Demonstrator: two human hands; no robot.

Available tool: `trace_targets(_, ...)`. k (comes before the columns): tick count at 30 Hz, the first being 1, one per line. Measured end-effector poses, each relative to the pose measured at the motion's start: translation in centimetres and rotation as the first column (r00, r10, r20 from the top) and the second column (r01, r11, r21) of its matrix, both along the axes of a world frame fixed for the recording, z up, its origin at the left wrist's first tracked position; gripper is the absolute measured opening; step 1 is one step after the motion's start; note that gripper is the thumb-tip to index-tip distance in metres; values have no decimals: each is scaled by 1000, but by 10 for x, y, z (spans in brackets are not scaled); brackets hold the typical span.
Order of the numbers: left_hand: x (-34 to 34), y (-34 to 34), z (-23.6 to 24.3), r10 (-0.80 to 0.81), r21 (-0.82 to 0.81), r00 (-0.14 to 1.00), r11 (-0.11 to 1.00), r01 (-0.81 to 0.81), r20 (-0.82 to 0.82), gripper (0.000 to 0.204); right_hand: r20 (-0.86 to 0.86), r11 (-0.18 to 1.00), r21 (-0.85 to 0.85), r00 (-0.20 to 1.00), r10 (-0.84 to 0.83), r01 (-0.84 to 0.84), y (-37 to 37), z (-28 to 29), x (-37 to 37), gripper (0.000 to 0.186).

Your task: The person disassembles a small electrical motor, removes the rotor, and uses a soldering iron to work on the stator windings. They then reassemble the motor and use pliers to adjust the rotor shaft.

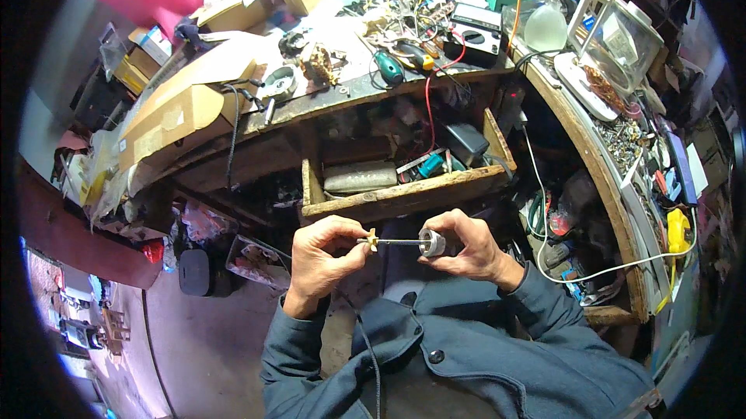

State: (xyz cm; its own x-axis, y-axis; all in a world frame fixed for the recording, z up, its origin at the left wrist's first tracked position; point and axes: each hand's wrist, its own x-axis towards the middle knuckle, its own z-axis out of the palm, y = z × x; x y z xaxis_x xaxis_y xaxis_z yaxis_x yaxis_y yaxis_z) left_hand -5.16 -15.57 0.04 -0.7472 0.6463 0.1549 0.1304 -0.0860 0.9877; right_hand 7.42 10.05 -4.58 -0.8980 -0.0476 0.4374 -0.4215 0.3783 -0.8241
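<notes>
In front of my chest a thin metal shaft (400, 242) runs level between my two hands. My left hand (320, 258) is closed in a pinch at the shaft's left end, right beside a small yellow finned piece (374, 240) that looks like a little fan. A short grey cup-shaped metal part (435, 243) surrounds the shaft's right end. Thumb and fingers of my right hand (474, 248) grip this part from the right side. Whether the shaft is fixed inside it, I cannot tell.
Beyond my hands stands an open wooden drawer (388, 203) with tools and a grey block. On the cluttered workbench lie a green-handled screwdriver (388, 68), a multimeter (475, 33) and a round metal housing (278, 83). A white cable (590, 274) hangs at right. Cardboard (167, 125) sits at left.
</notes>
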Motion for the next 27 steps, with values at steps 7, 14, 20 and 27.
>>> trace_targets(7, 0, 4, 3, -10, -11, 999, 1000, 10, -41, 17, 390, 901, -430, 887, 249, -63, 4, 0, 2, 51)
trace_targets(14, 0, 4, -1, -19, -29, 1000, 999, 18, -21, 17, 75, 996, -89, 997, -16, 22, 1, -4, 3, 49)
trace_targets(20, -2, 2, 1, -32, -32, 998, 999, 31, -60, 17, 173, 987, -160, 985, 12, 16, -3, 2, 5, 44)
trace_targets(27, 1, 5, -2, -73, -68, 995, 995, 68, -69, 17, 452, 873, -487, 853, 263, -11, 7, 0, 5, 44)
